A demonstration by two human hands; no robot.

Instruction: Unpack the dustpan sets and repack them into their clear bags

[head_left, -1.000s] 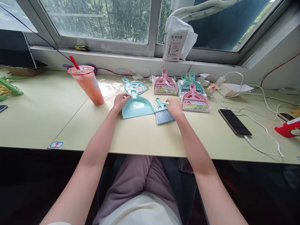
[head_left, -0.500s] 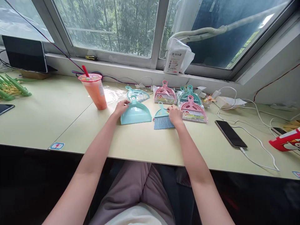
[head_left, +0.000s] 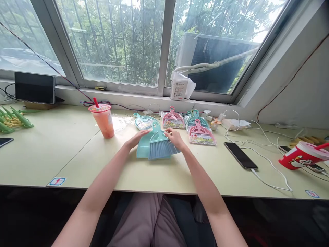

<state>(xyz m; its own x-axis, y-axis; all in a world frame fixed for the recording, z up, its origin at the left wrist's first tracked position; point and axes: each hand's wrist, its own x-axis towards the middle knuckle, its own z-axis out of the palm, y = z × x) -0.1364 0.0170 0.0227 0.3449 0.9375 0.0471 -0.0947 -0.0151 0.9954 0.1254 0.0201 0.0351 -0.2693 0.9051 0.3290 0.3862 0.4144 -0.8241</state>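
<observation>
A light teal dustpan (head_left: 143,150) rests on the table in front of me, and my left hand (head_left: 138,138) grips its upper left edge. My right hand (head_left: 175,138) holds a small teal brush (head_left: 161,148) with blue bristles by its right side. The brush lies over the right part of the dustpan, bristles toward me, hiding much of the pan. Behind my hands are wrapped brush sets: a teal one (head_left: 144,121), a pink one (head_left: 173,119), another teal one (head_left: 197,119) and a nearer pink one (head_left: 202,134).
An orange drink cup (head_left: 104,123) stands to the left, a black phone (head_left: 241,155) with a white cable (head_left: 279,168) lies to the right. Farther right is a red cup (head_left: 299,156). A tablet (head_left: 35,87) and green items (head_left: 19,118) are at the far left.
The brush has moved left with my right hand, from beside the dustpan to over it. The view has tilted upward. My left hand stays on the dustpan.
</observation>
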